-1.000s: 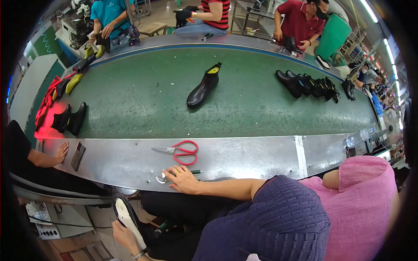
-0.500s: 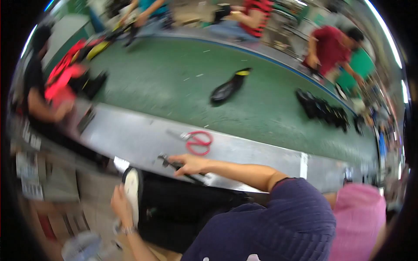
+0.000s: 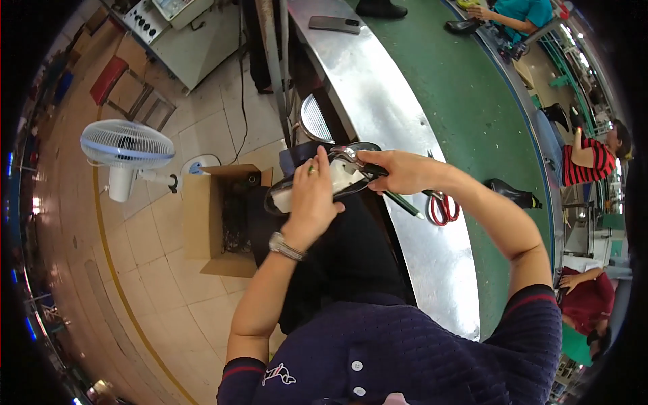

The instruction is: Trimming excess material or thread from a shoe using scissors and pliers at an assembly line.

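A shoe (image 3: 349, 177) with a black upper and whitish underside rests over my lap by the bench edge. My left hand (image 3: 314, 199) lies across it, fingers wrapped round its side. My right hand (image 3: 398, 170) is closed on pliers (image 3: 345, 154), whose metal head is at the shoe's end; whether the jaws grip the upper I cannot tell. A dark green rod (image 3: 403, 204) with a pale tip sticks out below that hand, perhaps a handle of the pliers. Red-handled scissors (image 3: 443, 209) lie on the metal bench ledge (image 3: 378, 74) beside my right forearm.
A phone (image 3: 335, 25) lies farther up the ledge. Black shoes (image 3: 514, 194) sit on the green belt (image 3: 466, 101), with people across it. At left are an open cardboard box (image 3: 202, 223), a standing fan (image 3: 127, 145) and a red-seated chair (image 3: 110, 77).
My view has swung left and down. My right hand has brought the pliers from the ledge to the shoe. My left hand has moved with the shoe in front of me, over my lap.
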The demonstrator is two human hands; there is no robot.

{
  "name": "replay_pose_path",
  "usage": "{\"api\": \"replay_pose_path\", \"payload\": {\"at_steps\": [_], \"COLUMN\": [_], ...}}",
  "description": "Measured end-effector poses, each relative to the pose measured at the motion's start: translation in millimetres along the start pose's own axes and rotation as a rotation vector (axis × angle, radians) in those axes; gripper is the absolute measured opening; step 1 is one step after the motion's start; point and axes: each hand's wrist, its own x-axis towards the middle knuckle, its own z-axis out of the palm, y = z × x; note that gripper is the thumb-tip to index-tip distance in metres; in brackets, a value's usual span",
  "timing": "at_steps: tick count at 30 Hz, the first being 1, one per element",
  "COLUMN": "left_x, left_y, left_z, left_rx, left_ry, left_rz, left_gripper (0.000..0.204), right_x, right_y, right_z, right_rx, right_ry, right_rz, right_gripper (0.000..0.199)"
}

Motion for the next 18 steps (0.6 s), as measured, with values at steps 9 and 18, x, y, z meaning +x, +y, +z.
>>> {"api": "replay_pose_path", "payload": {"at_steps": [9,18], "left_x": [-14,-21], "left_y": [9,-3], "left_z": [16,27], "left_rx": [0.015,0.125], "left_ry": [0.242,0.317], "left_rz": [0.065,0.191], "left_gripper": [0.086,0.081], "right_x": [-14,-27], "right_y": [35,18], "right_z": [81,76], "right_rx": [-0.017,-0.628], "right_ry": [0.444,0.415], "right_rz": [-0.167,0.041], "right_gripper": [0.065,0.068]}}
